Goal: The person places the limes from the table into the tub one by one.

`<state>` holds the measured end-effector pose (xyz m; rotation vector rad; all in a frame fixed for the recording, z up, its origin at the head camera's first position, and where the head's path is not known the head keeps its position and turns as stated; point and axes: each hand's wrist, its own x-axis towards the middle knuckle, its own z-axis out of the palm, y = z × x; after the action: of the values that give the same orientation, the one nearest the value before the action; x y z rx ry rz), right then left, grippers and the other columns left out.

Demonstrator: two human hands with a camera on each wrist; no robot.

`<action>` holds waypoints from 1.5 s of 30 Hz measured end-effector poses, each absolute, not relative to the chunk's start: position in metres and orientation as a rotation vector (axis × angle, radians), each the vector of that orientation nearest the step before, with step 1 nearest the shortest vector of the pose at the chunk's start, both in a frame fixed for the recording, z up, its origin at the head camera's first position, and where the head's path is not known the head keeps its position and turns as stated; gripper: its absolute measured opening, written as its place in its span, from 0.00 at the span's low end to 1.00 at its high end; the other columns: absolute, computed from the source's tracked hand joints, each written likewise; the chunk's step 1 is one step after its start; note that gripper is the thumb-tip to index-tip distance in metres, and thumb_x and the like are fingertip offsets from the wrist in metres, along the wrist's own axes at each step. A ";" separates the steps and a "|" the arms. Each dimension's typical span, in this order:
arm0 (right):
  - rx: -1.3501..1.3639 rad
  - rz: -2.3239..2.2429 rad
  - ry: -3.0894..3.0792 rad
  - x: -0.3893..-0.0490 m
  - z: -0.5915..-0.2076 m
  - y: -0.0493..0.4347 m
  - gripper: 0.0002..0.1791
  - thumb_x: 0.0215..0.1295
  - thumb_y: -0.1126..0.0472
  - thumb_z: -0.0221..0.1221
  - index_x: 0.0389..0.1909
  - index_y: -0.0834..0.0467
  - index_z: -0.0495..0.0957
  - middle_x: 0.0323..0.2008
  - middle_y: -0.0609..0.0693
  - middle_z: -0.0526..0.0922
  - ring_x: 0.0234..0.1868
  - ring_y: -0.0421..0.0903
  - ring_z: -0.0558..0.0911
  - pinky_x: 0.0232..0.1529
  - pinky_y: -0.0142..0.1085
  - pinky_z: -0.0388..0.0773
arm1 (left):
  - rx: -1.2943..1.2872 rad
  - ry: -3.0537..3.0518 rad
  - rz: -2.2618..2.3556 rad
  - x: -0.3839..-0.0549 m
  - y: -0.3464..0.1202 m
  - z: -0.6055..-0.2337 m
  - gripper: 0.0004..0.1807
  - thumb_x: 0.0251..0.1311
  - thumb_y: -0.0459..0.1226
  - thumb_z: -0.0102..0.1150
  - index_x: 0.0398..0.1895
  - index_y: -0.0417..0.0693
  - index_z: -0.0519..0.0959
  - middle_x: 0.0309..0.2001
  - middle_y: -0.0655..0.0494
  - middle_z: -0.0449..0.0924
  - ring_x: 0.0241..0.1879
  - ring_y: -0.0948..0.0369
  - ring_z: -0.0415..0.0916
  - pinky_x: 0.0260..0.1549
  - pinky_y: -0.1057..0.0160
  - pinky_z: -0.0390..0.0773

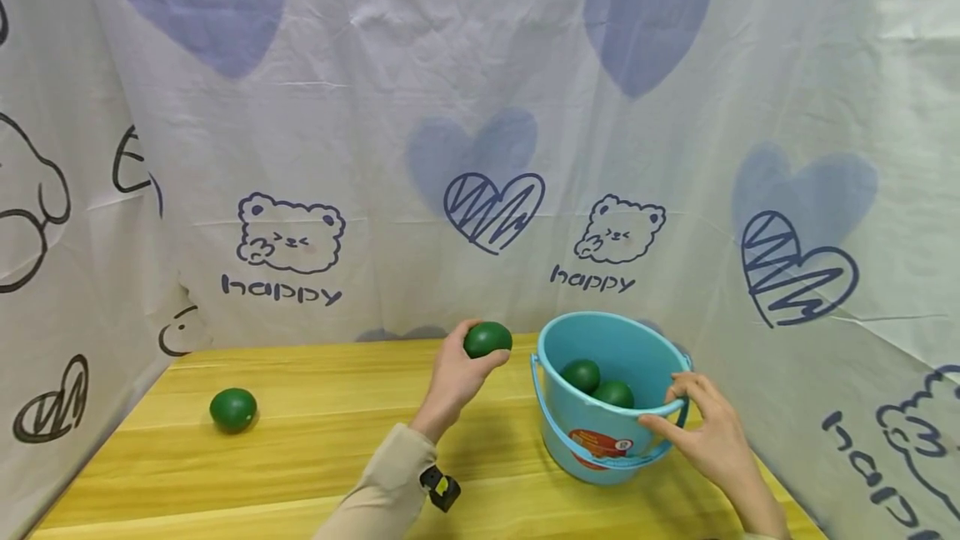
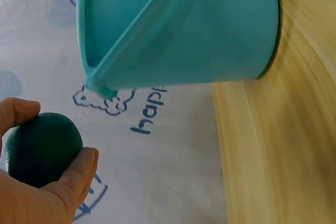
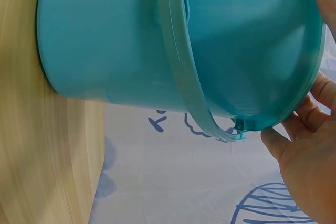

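In the head view my left hand (image 1: 459, 373) grips a dark green oval fruit (image 1: 488, 339) between thumb and fingers, just left of the bucket and above the table. The left wrist view shows the same fruit (image 2: 43, 149) pinched beside the rim, outside the bucket. My right hand (image 1: 712, 432) holds the right side of the rim of the light-blue bucket (image 1: 558, 423), thumb towards the front and fingers at the edge. Two more green fruits lie inside, one (image 1: 581, 375) behind the other (image 1: 614, 393). The bucket stands upright, its handle hanging down in front.
Another green fruit (image 1: 233, 409) lies on the left part of the yellow wood-grain table (image 1: 322, 457). A white printed cloth (image 1: 390, 273) hangs behind the table and along both sides. A red label (image 1: 596, 444) is on the bucket's front.
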<state>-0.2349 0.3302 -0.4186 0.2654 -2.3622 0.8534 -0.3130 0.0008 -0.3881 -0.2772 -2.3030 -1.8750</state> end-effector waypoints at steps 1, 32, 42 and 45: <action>0.265 0.854 -2.363 -0.235 -0.419 0.330 0.21 0.46 0.55 0.77 0.31 0.53 0.72 0.53 0.60 0.76 0.57 0.65 0.72 0.51 0.65 0.69 | -0.285 -2.305 -1.869 -0.312 0.003 -0.387 0.34 0.54 0.44 0.69 0.65 0.52 0.70 0.56 0.46 0.74 0.48 0.50 0.76 0.41 0.52 0.80; 0.286 0.848 -2.354 -0.237 -0.419 0.328 0.21 0.45 0.56 0.77 0.31 0.53 0.72 0.53 0.60 0.76 0.57 0.65 0.73 0.51 0.66 0.69 | -0.622 -2.252 -1.471 -0.315 0.083 -0.386 0.27 0.54 0.42 0.71 0.58 0.48 0.76 0.46 0.52 0.83 0.40 0.60 0.79 0.39 0.64 0.80; 0.291 0.855 -2.341 -0.235 -0.418 0.329 0.21 0.45 0.57 0.77 0.31 0.53 0.72 0.52 0.60 0.76 0.57 0.65 0.73 0.52 0.65 0.69 | -0.605 -2.316 -1.281 -0.317 0.093 -0.394 0.34 0.55 0.43 0.70 0.65 0.45 0.72 0.53 0.51 0.81 0.50 0.54 0.75 0.46 0.58 0.79; 0.286 0.853 -2.345 -0.234 -0.418 0.329 0.21 0.46 0.57 0.77 0.31 0.54 0.72 0.52 0.61 0.76 0.57 0.65 0.73 0.52 0.65 0.69 | -0.590 -2.328 -1.276 -0.317 0.096 -0.394 0.34 0.55 0.43 0.70 0.65 0.46 0.72 0.54 0.51 0.81 0.52 0.54 0.74 0.47 0.57 0.79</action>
<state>-0.2342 0.3288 -0.4179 0.2861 -2.3448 0.8535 -0.3168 0.0955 -0.3937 -0.5897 -2.3280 -1.2756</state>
